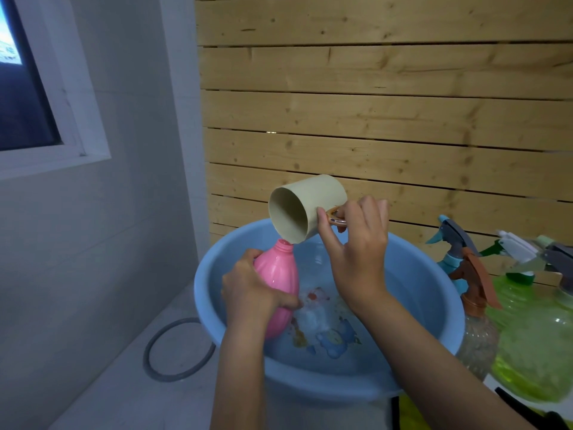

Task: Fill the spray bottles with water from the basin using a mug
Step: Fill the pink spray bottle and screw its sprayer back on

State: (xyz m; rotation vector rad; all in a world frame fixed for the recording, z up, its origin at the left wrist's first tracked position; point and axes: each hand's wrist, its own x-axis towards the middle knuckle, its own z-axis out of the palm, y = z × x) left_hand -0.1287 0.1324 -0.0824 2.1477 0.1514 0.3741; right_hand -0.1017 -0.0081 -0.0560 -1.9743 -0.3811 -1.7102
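Over the blue basin point(418, 287), the left hand point(254, 294) curls its fingers round the belly of the one pink bottle point(279, 270), held tilted with its open neck upward. The right hand point(356, 252), wrist raised, grips the handle of the single beige mug point(305, 206), which is tipped with its lip at that neck. Just right of the basin stand four trigger-topped spray bottles: a teal one point(448, 243), a clear brown-headed one point(477, 333), a yellow-green one point(527, 336) and a grey-headed one point(561, 262) cut off by the frame edge.
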